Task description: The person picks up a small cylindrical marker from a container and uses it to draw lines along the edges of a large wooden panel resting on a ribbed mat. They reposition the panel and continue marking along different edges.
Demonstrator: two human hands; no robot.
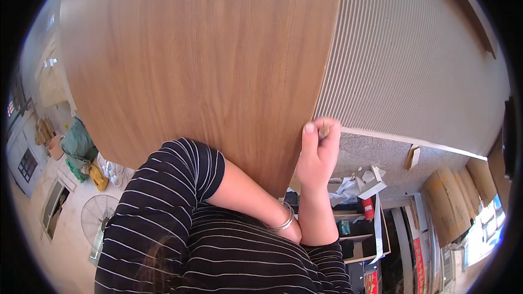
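Observation:
My right hand (317,152) is raised at the panel's lower right corner, its fingers closed around a small brownish thing (324,131). Only a rounded end of that thing shows, so its kind is unclear. Just beside the hand runs the edge of a large brown wood-grain panel (212,60). My left arm crosses in front of my body, with a silver bangle (287,219) at the wrist. Of my left hand (295,232) only a little shows; the right forearm hides its fingers.
A ridged, pale grey sheet (403,71) borders the panel on the right. Below it are a cluttered open shelf (357,238) with a red cylinder (368,209) and paper scraps. Cardboard boxes (448,207) stand further right. At the left are a fan (99,212) and heaped cloth (79,144).

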